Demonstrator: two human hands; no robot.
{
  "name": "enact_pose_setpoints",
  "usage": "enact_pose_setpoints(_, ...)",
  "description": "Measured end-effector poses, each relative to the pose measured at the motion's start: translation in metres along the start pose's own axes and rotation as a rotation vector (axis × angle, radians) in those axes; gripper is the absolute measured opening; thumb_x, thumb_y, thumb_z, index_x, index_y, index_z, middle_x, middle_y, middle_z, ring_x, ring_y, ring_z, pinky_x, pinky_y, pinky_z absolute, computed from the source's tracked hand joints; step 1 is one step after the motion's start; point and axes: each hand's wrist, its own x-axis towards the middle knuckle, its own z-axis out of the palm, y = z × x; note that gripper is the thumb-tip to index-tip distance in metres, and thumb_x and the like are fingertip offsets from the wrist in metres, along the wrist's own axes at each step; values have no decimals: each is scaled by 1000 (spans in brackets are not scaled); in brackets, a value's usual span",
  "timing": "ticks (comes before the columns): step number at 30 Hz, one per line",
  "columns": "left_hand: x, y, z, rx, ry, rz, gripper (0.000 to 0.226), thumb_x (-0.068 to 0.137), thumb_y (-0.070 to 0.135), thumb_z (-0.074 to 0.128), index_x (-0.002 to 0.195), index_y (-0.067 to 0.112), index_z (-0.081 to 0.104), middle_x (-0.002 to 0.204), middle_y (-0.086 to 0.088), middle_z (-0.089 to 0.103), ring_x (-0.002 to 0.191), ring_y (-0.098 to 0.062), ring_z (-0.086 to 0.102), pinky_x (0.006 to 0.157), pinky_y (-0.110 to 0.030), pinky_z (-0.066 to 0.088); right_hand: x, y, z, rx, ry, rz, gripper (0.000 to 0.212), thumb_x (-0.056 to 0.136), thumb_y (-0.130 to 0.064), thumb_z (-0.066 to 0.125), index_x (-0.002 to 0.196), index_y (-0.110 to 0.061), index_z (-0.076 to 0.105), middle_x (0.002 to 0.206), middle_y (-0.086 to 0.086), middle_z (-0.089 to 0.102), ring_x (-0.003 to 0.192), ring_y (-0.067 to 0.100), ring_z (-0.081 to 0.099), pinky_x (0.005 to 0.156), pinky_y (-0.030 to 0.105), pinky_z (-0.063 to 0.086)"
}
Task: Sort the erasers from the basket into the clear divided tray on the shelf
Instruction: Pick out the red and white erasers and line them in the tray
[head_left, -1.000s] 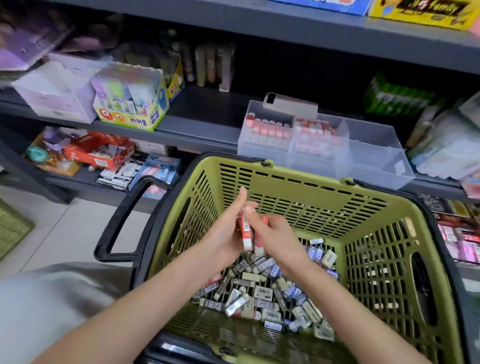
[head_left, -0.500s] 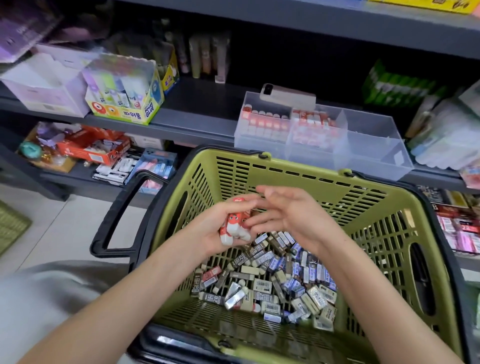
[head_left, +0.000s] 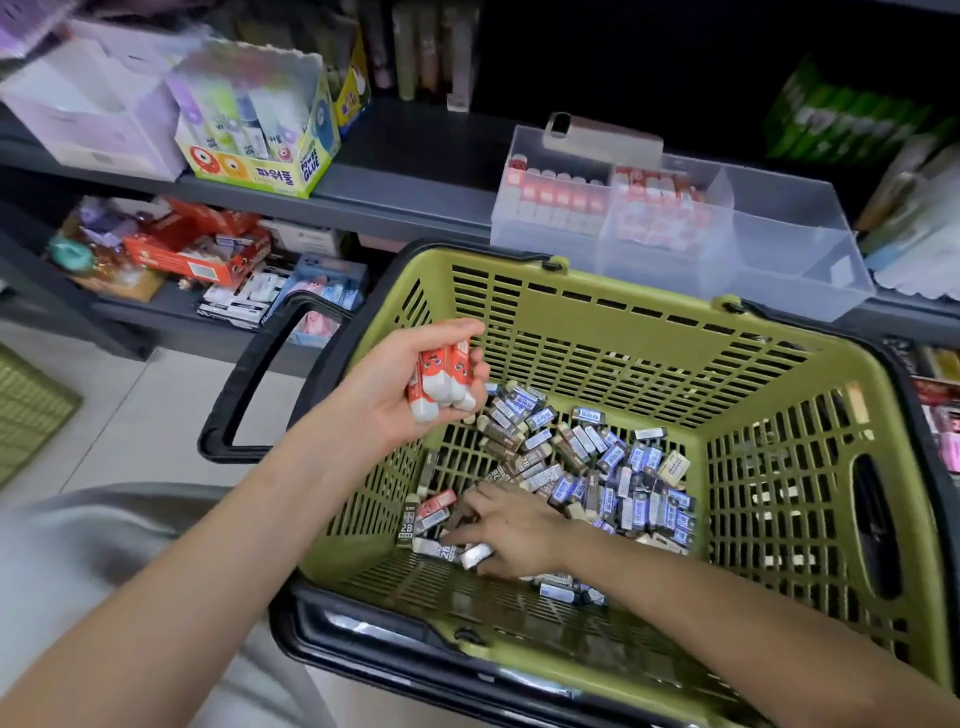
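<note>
Basket (head_left: 597, 322) is holding loose erasers (head_left: 613, 467); above it left hand (head_left: 384, 400) is gripping red-and-white erasers (head_left: 441, 376); inside, right hand (head_left: 519, 530) is blurring, grip impossible to tell.

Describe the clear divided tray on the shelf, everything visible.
Clear plastic divided tray, long and box-shaped, sits on the grey shelf behind the olive-green slotted plastic basket. Left compartment: red-and-white erasers upright in rows; middle: more, jumbled; right: looks empty. A flat beige phone-like object rests on its back rim. No hand touches it.
</note>
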Motion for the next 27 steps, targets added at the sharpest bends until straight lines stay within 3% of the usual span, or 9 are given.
enact_pose_setpoints(5, -5, 3, -2, -9, 20, 17, 36, 63, 8, 71, 97, 7, 57, 73, -10, 57, 60, -19, 57, 50, -27, 50, 7, 13, 0, 26, 71, 54, 38, 85, -41, 57, 116, -20, 60, 96, -3, 43, 95, 17, 39, 90, 37, 37)
enact_pose_setpoints(9, -7, 7, -7, -50, 44, 24, 34, 63, 7, 72, 94, 7, 58, 74, -10, 58, 60, -19, 59, 53, -27, 51, 11, 32, -8, 130, 295, 313, 26, 86, -38, 51, 88, -15, 62, 85, -4, 50, 87, 16, 48, 83, 35, 48)
enact_pose_setpoints(11, -8, 9, -8, -59, 62, 22, 29, 65, 7, 71, 91, 6, 60, 74, -10, 59, 60, -18, 59, 54, -27, 52, 17, 39, -14, 117, 409, 424, 24, 86, -32, 51, 100, -16, 62, 96, 0, 56, 96, 21, 51, 86, 34, 44)
enact_pose_setpoints(13, -9, 9, -9, -71, 65, 16, 23, 67, 7, 69, 89, 6, 62, 74, -9, 58, 60, -18, 59, 53, -27, 51, 25, 39, -16, 92, 453, 402, 40, 84, -34, 57, 123, -24, 57, 114, 2, 55, 109, 23, 46, 91, 35, 35)
enact_pose_setpoints(17, -10, 8, -7, -69, 49, 12, 25, 66, 6, 69, 89, 7, 60, 72, -9, 58, 59, -18, 59, 53, -26, 51, 44, 17, -15, 22, 305, 252, 40, 77, -53, 62, 114, -39, 63, 135, -1, 44, 125, 23, 33, 103, 43, 24)
enact_pose_setpoints(21, -9, 6, -6, -75, 67, 10, 26, 61, 3, 69, 86, 8, 62, 72, -9, 57, 59, -18, 59, 52, -27, 51, 55, 7, -4, -59, 166, 235, 32, 83, -42, 59, 112, -32, 66, 146, 4, 36, 130, 26, 27, 106, 45, 17)
enact_pose_setpoints(25, -9, 4, -6, -65, 81, 4, 25, 61, 2, 69, 85, 8, 63, 71, -8, 58, 58, -17, 58, 51, -26, 51, 46, 8, 7, -24, 175, 271, 37, 81, -43, 63, 107, -16, 66, 138, 6, 41, 131, 25, 27, 106, 39, 13)
enact_pose_setpoints(27, -10, 3, -5, -46, 79, 2, 24, 60, 2, 70, 83, 8, 63, 69, -7, 58, 58, -16, 57, 51, -25, 51, 38, 4, 9, 11, 239, 263, 30, 80, -39, 65, 101, -17, 66, 136, 3, 43, 132, 24, 28, 107, 37, 13)
